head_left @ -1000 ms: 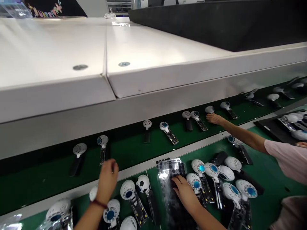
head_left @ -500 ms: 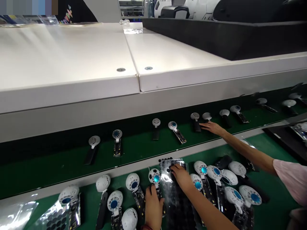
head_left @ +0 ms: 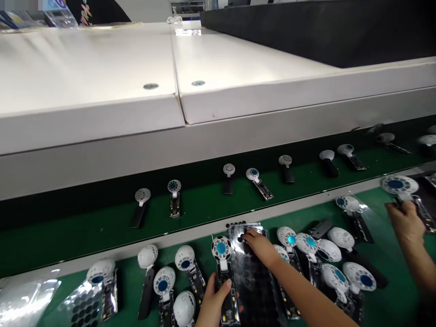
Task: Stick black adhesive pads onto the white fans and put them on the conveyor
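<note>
My left hand (head_left: 214, 302) is closed around the handle of a handheld fan half (head_left: 227, 284), with a white vented head, a blue centre and an exposed circuit board. Black round patches sit around its head. To its right, my right hand (head_left: 260, 247) pinches at the top of a clear plastic sheet (head_left: 255, 277) of black round stickers. A black dot (head_left: 240, 239) shows by its fingertips; whether it is off the sheet I cannot tell. More fan halves (head_left: 164, 281) lie to the left, and a cluster of fan parts (head_left: 308, 245) lies to the right.
A green conveyor belt (head_left: 200, 211) carries spaced fan parts behind a metal rail (head_left: 190, 230). Above it juts a white shelf (head_left: 112, 113). At the right, a co-worker's hand (head_left: 407, 222) holds another fan part (head_left: 400, 185). Another sticker sheet (head_left: 83, 306) lies at the left.
My left hand has turned and lowered, now gripping the fan's handle with its board facing up. The co-worker's hand has left the belt for the right side. Belt parts have shifted slightly right.
</note>
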Demonstrator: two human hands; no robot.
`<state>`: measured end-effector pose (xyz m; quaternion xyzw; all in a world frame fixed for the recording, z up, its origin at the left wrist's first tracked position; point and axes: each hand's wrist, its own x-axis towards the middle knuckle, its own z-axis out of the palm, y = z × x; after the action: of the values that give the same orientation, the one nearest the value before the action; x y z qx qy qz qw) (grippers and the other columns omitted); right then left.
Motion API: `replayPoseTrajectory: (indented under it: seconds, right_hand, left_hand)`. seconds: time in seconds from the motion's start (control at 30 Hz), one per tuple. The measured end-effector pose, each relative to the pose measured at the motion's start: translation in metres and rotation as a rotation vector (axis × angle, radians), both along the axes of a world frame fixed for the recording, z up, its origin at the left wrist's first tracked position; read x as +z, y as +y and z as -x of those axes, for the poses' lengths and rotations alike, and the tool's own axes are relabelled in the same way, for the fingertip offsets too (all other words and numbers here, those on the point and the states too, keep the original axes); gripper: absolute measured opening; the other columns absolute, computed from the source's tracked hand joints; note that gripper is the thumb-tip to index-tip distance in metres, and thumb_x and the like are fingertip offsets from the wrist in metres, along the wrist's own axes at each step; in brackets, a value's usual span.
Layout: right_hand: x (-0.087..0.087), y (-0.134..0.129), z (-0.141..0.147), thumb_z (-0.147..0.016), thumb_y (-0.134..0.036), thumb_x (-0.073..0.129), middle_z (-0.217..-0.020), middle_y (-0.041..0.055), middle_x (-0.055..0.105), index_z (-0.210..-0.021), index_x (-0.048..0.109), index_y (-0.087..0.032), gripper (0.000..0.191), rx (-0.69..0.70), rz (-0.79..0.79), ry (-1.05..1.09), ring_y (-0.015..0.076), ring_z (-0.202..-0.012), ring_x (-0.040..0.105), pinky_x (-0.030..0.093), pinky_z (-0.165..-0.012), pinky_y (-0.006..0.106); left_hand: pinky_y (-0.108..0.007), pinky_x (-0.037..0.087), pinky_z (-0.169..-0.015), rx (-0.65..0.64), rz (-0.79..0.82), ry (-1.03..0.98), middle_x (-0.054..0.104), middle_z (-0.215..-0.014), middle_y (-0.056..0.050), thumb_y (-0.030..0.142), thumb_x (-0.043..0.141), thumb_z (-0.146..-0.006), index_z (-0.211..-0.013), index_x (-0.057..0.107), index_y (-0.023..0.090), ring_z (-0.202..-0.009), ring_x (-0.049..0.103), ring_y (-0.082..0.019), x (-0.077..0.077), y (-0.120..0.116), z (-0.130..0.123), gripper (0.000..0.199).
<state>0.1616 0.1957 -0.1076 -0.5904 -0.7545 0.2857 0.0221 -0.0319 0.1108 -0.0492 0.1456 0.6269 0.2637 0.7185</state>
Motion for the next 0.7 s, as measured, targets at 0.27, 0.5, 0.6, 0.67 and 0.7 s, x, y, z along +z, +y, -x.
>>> replayPoseTrajectory:
  seconds: [0.27, 0.5, 0.6, 0.67, 0.7]
  right_hand:
    - [0.004, -0.004, -0.003, -0.085, -0.025, 0.05, -0.104, 0.0045, 0.057, -0.095, 0.057, -0.016, 0.015, -0.028, 0.007, 0.126, 0.0168, -0.089, 0.056, 0.046, -0.078, 0.038]
    - [0.107, -0.022, 0.017, -0.082, -0.019, 0.051, -0.077, 0.0005, 0.059, -0.077, 0.056, -0.019, 0.007, -0.199, 0.046, 0.364, 0.0139, -0.07, 0.056, 0.047, -0.067, 0.029]
    - [0.175, -0.036, 0.034, -0.081, -0.02, 0.052, -0.078, -0.0026, 0.061, -0.078, 0.058, -0.024, 0.008, -0.212, 0.116, 0.495, 0.0131, -0.072, 0.058, 0.048, -0.064, 0.023]
    - [0.208, -0.043, 0.045, -0.079, -0.016, 0.053, -0.078, -0.0035, 0.062, -0.073, 0.061, -0.025, 0.013, -0.188, 0.214, 0.615, 0.0124, -0.073, 0.058, 0.047, -0.066, 0.022]
    - [0.219, -0.046, 0.049, -0.077, -0.014, 0.054, -0.077, -0.0035, 0.062, -0.072, 0.062, -0.025, 0.015, -0.186, 0.246, 0.647, 0.0123, -0.073, 0.058, 0.046, -0.066, 0.021]
  left_hand:
    - [-0.033, 0.047, -0.048, 0.117, -0.055, -0.302, 0.061, -0.083, -0.006, 0.04, 0.078, -0.044, -0.118, 0.011, 0.024, -0.058, 0.057, -0.019, 0.055, -0.003, 0.005, 0.1]
    - [-0.029, 0.046, -0.052, 0.135, -0.079, -0.45, 0.06, -0.085, -0.005, 0.025, 0.077, -0.047, -0.129, -0.009, 0.021, -0.06, 0.057, -0.016, 0.104, 0.001, 0.01, 0.119]
    - [-0.029, 0.048, -0.057, 0.075, -0.084, -0.357, 0.061, -0.091, -0.007, 0.024, 0.075, -0.048, -0.132, -0.008, 0.018, -0.063, 0.059, -0.017, 0.128, 0.003, 0.006, 0.118]
    - [-0.03, 0.049, -0.07, 0.033, -0.127, -0.28, 0.059, -0.105, -0.012, 0.022, 0.072, -0.049, -0.133, -0.004, 0.013, -0.081, 0.061, -0.021, 0.138, 0.001, 0.0, 0.114]
    - [-0.031, 0.047, -0.078, 0.008, -0.156, -0.24, 0.056, -0.113, -0.014, 0.021, 0.069, -0.049, -0.134, 0.0, 0.01, -0.093, 0.058, -0.023, 0.139, -0.002, -0.001, 0.11]
